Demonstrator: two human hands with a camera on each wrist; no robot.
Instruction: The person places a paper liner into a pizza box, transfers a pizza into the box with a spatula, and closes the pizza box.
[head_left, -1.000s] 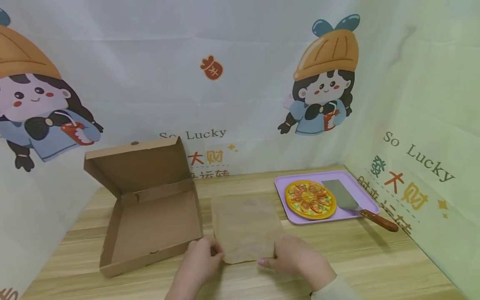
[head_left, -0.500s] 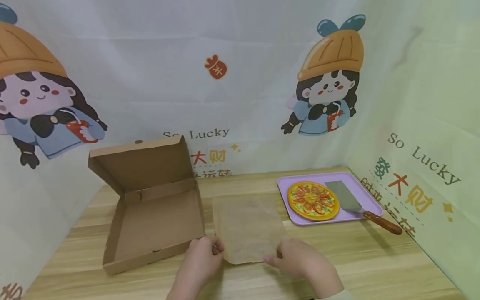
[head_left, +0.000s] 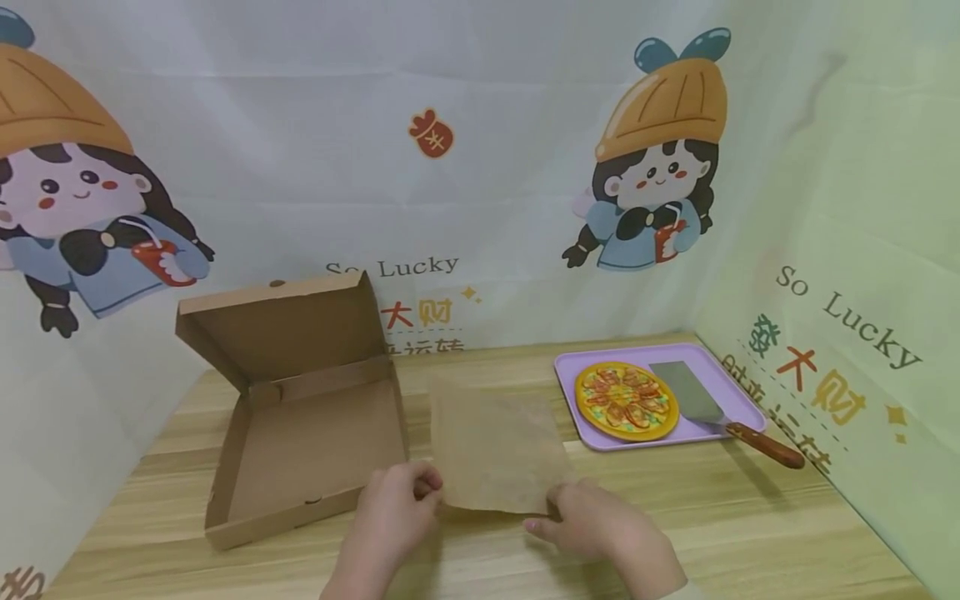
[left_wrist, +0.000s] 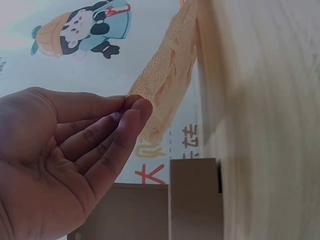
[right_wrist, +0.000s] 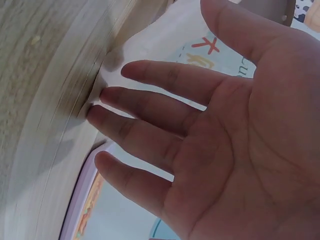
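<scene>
A thin brown sheet of paper (head_left: 501, 450) lies in the middle of the wooden table, its near edge raised. My left hand (head_left: 397, 508) pinches its near left corner between thumb and fingertips. In the left wrist view the sheet (left_wrist: 170, 70) slants away from those fingertips, above the tabletop. At the near right corner is my right hand (head_left: 600, 521). The right wrist view shows that hand (right_wrist: 210, 130) with fingers spread and nearly straight, the thumb well apart and the fingertips at the paper (right_wrist: 142, 47).
Left of the paper stands an open cardboard pizza box (head_left: 322, 450), lid raised at the back. To the right, a purple tray (head_left: 723, 379) bears a pizza (head_left: 626, 402) and a spatula (head_left: 765, 444) whose wooden handle juts over the rim. A printed cloth (head_left: 495, 192) hangs behind.
The paper's near edge has come up off the table and a little away from me. My left hand has shifted slightly up and left with its corner. Box and tray stay put.
</scene>
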